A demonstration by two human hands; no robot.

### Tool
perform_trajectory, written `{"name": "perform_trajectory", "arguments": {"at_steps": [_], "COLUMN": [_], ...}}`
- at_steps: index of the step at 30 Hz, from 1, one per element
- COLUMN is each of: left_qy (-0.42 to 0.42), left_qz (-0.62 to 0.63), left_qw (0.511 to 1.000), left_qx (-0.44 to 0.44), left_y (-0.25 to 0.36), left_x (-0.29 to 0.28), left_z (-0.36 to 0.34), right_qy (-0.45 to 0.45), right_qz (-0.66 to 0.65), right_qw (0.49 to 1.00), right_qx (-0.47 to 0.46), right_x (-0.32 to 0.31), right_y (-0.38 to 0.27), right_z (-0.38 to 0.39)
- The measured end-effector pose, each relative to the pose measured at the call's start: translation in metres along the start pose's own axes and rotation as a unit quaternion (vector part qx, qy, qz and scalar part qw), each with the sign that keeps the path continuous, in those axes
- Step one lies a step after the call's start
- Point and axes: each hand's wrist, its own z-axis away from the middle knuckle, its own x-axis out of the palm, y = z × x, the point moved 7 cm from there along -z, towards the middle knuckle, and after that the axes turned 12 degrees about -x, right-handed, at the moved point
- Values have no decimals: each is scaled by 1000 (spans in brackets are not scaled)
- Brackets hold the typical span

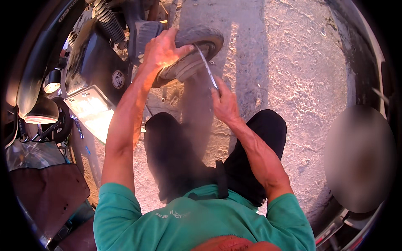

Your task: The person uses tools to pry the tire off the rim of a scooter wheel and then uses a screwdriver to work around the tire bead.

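Rough concrete floor (303,79), strong sunlight, hard shadows across it. Tyre (210,34) is ahead of the person, up near the top of the view, just beside a scooter (99,58). Can't tell if the wheel is mounted.

Metal bar (206,65) slants from the tyre's inner edge back toward the person. Right hand (226,103) is closed round its near end. Left hand (161,48) lies over the tyre's left side, thumb reaching to the bar's far tip. Fingers' undersides hidden, so can't tell how firmly it's holding.

Risks, my read: bar tip only seems shallowly set, so a hard push could pop it out and hit the left thumb. Tyre could roll or twist if the left hand's hold is weak. Bare skin near a metal edge, no gloves.

Further out: spring (109,20) above the scooter's dark bodywork, bright number plate (93,109) left of the left forearm, black-trousered knees (164,131) close behind the work.
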Motion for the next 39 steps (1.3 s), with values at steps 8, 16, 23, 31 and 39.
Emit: {"name": "perform_trajectory", "arguments": {"at_steps": [8, 16, 23, 31, 39], "left_qy": [82, 193, -215, -191, -141], "left_qz": [0, 342, 322, 430, 454], "left_qw": [995, 919, 861, 806, 793], "left_qx": [48, -19, -329, -360, -382], "left_y": [4, 21, -21, 15, 43], "left_x": [-5, 44, 351, 339, 205], "left_z": [7, 117, 184, 182, 209], "right_qy": [-8, 2, -7, 9, 0], "right_qz": [-2, 9, 30, 6, -19], "right_qw": [1000, 1000, 999, 1000, 1000], "right_qx": [-13, -20, -36, -21, 2], "right_x": [-7, -19, -9, -23, -26], "right_y": [5, -2, 0, 1, 7], "right_z": [-6, -8, -11, -11, -7]}}
